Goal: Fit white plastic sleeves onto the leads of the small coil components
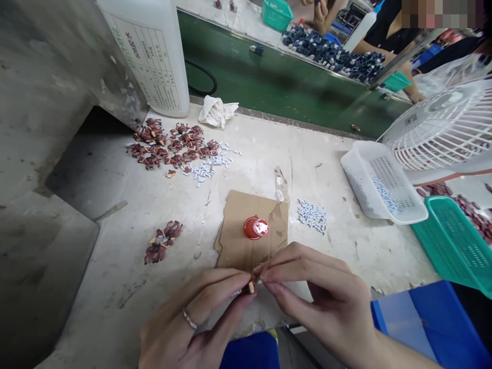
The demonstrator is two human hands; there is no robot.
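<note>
Both hands closed in pinches: my left hand (184, 323) and right hand (319, 292) gripped 1 small dark-red moulded piece (250, 288) at the fingertips, held above the bench (346, 251), just beside a cardboard scrap (246, 215) bearing 1 red cap (255, 228).

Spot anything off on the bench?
The cardboard sheet under the red cap is torn and ragged along its edges. A small stray piece also lies apart from the piles, out by the green panel.
</note>
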